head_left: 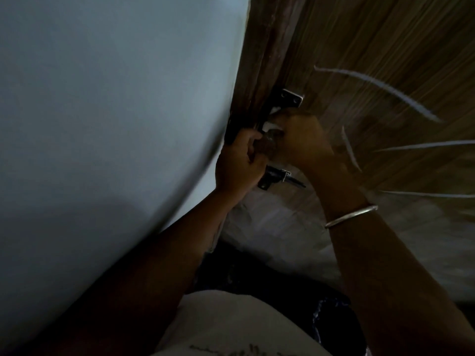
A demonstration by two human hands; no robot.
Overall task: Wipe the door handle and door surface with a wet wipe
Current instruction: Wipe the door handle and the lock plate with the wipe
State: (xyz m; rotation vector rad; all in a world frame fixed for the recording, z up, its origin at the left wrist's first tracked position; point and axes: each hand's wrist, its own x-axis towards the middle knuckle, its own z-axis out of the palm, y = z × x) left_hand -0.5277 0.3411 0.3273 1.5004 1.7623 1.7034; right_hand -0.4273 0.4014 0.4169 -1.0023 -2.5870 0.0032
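1. Near the middle of our view, slightly toward 12 o'clock, we are working at the door handle (275, 176), a dark bar between two metal plates at the left edge of the door (385, 60), beside a pale wall (102, 98).
2. Our right hand (300, 140) is curling its fingers around the wet wipe (272, 125) and pressing it onto the bar. Only a white scrap is showing, at 10 o'clock of the knuckles.
3. Our left hand (239, 160), at 9 o'clock of the right, is gripping a dark part of the handle, though blur is hiding the exact contact.
4. We are judging the wipe to be soft, limp, light and slick, so bunching it under the fingertips is serving better than pinching a corner.
5. We are judging the handle to be rigid and fixed, so it is taking firm pressure with the wipe wrapped around the bar. For the flat wood-grain door we are expecting to spread the wipe flat under a palm.
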